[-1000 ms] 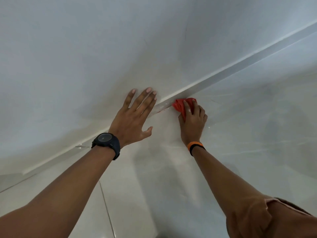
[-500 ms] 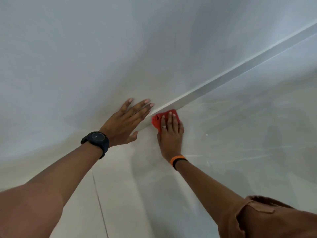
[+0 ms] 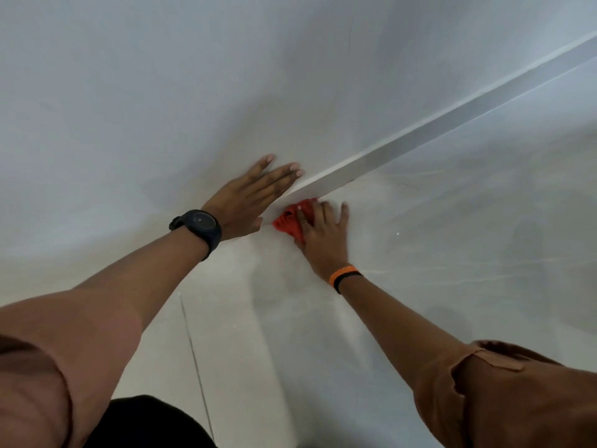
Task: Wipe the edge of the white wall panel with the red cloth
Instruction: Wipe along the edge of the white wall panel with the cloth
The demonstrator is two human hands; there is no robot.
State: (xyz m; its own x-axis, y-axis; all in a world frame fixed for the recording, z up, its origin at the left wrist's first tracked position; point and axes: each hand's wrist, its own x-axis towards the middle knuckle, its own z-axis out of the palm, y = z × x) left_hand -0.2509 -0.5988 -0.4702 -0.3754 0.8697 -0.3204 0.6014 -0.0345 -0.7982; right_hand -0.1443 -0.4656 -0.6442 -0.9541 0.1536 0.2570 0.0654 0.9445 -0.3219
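Note:
The white wall panel [image 3: 161,108] fills the upper left, and its narrow edge strip [image 3: 403,150] runs diagonally from the centre up to the right. My left hand [image 3: 248,197] lies flat on the panel with fingers spread, just left of the strip's lower end. The red cloth [image 3: 287,223] is bunched at the foot of the edge, right below my left hand. My right hand [image 3: 323,231] presses the cloth against the edge, its fingers partly covering it.
Pale glossy floor tiles [image 3: 420,253] spread out to the right and below, with a dark grout line [image 3: 193,350] running toward me. My brown sleeve [image 3: 517,399] fills the lower right corner.
My right hand has slid the red cloth down and left along the edge, ending just below my left hand. My left hand stays flat on the panel.

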